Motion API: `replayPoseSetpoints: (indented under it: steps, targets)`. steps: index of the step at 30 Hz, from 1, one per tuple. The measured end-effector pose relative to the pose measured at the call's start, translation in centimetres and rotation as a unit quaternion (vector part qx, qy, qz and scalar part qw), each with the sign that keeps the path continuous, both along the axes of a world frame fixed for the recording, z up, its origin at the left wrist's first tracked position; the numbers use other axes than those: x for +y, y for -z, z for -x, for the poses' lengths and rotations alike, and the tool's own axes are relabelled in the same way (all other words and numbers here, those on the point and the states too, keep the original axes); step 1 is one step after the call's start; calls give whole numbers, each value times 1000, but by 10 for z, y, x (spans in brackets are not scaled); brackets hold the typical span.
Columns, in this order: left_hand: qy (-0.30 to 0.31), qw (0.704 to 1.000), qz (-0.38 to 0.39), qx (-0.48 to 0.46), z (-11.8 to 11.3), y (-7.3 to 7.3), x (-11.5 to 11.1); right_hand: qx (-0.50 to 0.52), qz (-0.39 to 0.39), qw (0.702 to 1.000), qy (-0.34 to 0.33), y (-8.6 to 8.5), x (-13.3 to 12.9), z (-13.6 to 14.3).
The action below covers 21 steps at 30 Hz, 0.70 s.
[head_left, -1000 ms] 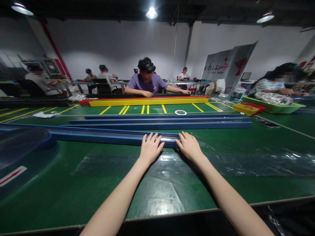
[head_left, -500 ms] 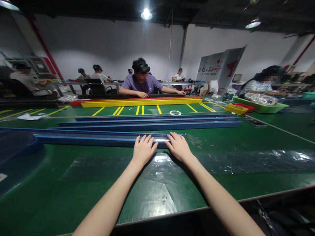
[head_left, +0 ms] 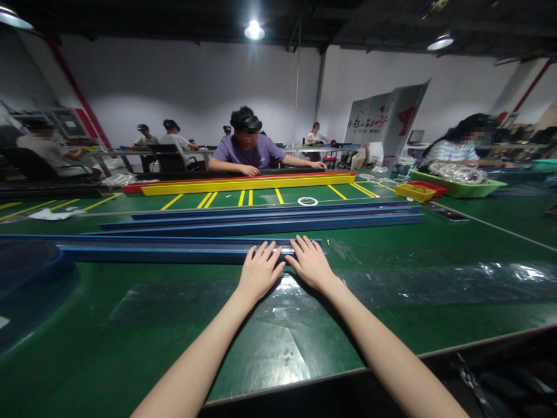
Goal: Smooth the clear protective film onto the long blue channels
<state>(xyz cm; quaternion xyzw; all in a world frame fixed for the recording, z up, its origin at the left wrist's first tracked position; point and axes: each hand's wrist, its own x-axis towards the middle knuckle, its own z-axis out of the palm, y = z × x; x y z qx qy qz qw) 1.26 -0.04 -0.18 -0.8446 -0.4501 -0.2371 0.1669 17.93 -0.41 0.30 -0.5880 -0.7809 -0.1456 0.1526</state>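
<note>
A long blue channel strip (head_left: 165, 249) lies across the green table (head_left: 183, 348), its right end under my hands. My left hand (head_left: 262, 270) rests on the strip with its fingers stretched out. Close beside it, my right hand (head_left: 310, 261) lies flat over the strip's right end, fingers spread. Something shiny and clear shows inside the channel near my fingertips. Below my hands a clear plastic film (head_left: 439, 284) stretches along the table. At the far left the strip meets a wide, dark blue rounded piece (head_left: 30, 290).
Behind are more blue strips (head_left: 270, 223), a white ring (head_left: 307, 201) and a yellow strip (head_left: 248, 184). A co-worker in purple (head_left: 246, 152) sits opposite. On the right stand a small yellow tray (head_left: 413, 192), a green basin (head_left: 478, 188) and a phone (head_left: 450, 213).
My left hand has slid slightly right along the strip, nearer my right hand. My right hand has shifted a little towards the left. The view has tilted slightly.
</note>
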Motion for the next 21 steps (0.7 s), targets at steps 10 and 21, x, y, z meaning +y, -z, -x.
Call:
replayPoseSetpoints:
  steps: [10, 21]
  targets:
    - [-85, 996, 19, -23, 1, -9, -3, 20, -32, 997, 63, -9, 4, -15]
    - [-64, 998, 18, -7, -4, -7, -9, -11, 33, 997, 76, -8, 4, -11]
